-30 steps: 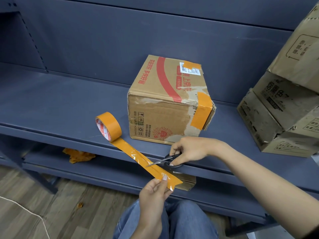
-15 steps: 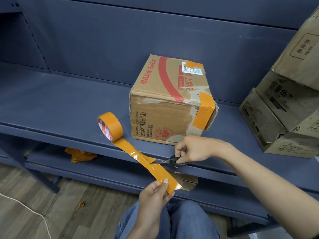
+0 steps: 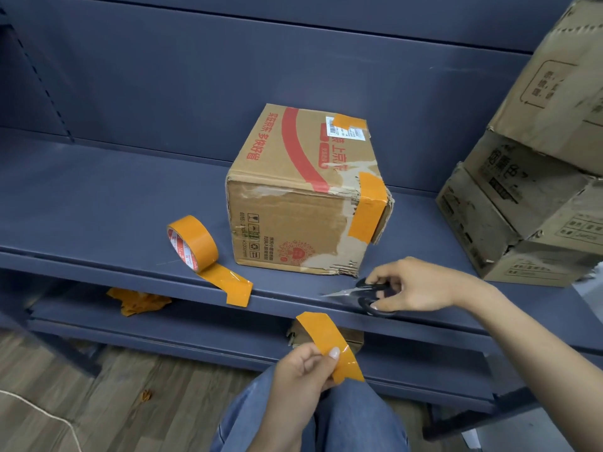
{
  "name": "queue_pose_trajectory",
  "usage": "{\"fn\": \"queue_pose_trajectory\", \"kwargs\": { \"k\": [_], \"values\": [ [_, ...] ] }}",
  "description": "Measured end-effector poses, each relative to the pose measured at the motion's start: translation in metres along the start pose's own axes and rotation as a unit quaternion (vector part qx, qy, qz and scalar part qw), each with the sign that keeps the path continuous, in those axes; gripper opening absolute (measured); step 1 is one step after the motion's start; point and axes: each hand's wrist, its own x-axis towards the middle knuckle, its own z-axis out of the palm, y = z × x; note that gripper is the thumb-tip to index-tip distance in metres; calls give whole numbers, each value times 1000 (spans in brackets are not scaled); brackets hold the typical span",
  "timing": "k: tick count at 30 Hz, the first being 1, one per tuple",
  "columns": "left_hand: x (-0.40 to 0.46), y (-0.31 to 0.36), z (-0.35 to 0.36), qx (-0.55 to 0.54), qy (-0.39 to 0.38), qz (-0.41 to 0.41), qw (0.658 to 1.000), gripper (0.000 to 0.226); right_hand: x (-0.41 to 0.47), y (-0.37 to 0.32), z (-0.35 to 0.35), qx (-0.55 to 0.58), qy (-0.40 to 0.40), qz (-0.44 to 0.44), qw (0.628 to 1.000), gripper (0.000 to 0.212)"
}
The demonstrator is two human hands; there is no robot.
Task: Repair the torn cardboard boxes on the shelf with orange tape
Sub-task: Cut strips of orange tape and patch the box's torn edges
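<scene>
Now that the scissors (image 3: 367,293) have cut through, a loose strip (image 3: 329,342) hangs free in the left hand (image 3: 301,375), pinched between thumb and fingers, no longer joined to the roll (image 3: 192,243). A half-second ago the tape still ran unbroken from roll to hand. The roll stands on edge on the shelf (image 3: 98,207), its short tail drooping over the front lip. The right hand (image 3: 412,285) has drawn back to the right, its fingers through the scissor handles, blades nearly together and lying low over the shelf edge. The box (image 3: 293,203) sits just behind, already patched at its right corner and on top, yet torn along the bottom front edge near the scissors. I judge the strip is meant for that tear.
</scene>
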Motion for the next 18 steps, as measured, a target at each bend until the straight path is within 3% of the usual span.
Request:
{"fn": "queue_pose_trajectory", "kwargs": {
  "k": [7, 13, 18],
  "values": [
    [9, 24, 6, 74, -3, 84, 994, 13, -34, 56, -5, -10, 86, 98, 991, 34],
    [21, 36, 24, 93, -19, 100, 991, 14, -23, 97, 3, -86, 130, 169, 973, 64],
    [30, 45, 38, 123, -37, 113, 985, 29, -21, 102, 6, -130, 151, 167, 966, 50]
  ]
}}
